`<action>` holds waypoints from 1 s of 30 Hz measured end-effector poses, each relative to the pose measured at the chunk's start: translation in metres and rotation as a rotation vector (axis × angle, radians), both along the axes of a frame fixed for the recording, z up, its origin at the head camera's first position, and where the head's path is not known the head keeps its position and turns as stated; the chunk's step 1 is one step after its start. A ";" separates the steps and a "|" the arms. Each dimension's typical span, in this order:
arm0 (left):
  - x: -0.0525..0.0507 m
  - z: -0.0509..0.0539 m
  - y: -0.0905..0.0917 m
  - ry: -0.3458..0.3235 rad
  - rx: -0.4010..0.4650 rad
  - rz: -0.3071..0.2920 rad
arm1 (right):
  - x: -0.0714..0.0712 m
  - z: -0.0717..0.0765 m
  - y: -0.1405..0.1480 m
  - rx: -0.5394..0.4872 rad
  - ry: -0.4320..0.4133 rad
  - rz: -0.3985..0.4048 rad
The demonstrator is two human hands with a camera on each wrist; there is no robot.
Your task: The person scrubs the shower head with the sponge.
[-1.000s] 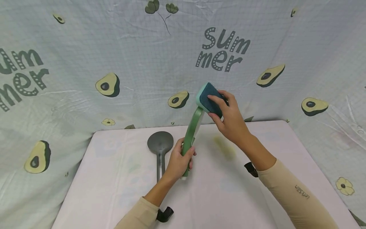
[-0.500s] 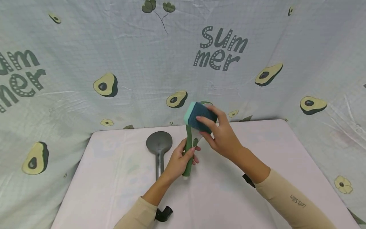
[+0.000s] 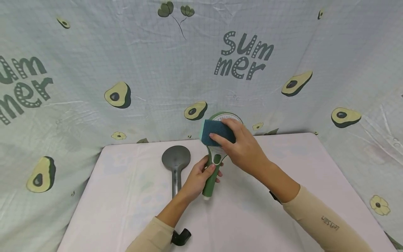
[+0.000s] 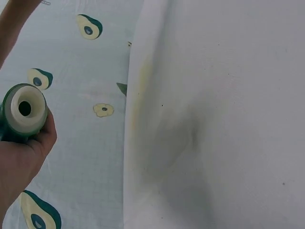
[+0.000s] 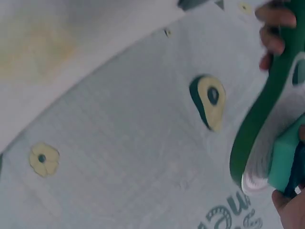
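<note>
My left hand (image 3: pixel 196 179) grips the handle of a green shower head (image 3: pixel 209 187) and holds it up over the table. In the left wrist view, the hollow white end of the shower head's handle (image 4: pixel 36 101) faces the camera. My right hand (image 3: pixel 246 151) holds a sponge (image 3: pixel 209 130) with a dark blue scouring side and light teal foam. In the right wrist view, the sponge's foam (image 5: pixel 284 155) lies against the white face of the green shower head (image 5: pixel 252 136). In the head view, the sponge and right hand cover part of that face.
A grey shower head (image 3: pixel 176 158) lies on the pale table (image 3: pixel 126 196) to the left, its handle partly behind the left forearm. A black curved piece (image 3: pixel 181 238) shows by the left sleeve. A printed avocado cloth (image 3: pixel 151 70) hangs behind the table.
The green shower head has turned from edge-on so its white face shows toward the head camera. My right hand has brought the sponge down and left, from its top edge onto its face.
</note>
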State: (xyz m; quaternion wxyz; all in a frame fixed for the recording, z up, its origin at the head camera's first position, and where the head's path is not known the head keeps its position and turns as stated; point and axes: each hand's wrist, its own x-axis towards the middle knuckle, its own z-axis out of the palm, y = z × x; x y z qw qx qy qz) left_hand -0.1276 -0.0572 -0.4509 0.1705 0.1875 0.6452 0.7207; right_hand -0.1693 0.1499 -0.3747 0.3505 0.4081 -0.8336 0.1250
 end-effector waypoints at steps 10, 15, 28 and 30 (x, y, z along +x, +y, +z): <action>0.002 -0.003 0.001 -0.003 -0.001 -0.002 | -0.022 0.034 0.018 -0.121 -0.083 -0.128; 0.002 -0.002 0.000 0.005 0.007 0.001 | -0.009 0.011 0.007 -0.074 -0.050 -0.047; 0.002 -0.006 -0.001 0.030 0.036 0.006 | 0.020 -0.021 -0.006 0.133 -0.028 0.008; 0.002 -0.006 0.001 0.030 0.032 0.000 | 0.016 -0.015 -0.005 0.126 -0.013 -0.004</action>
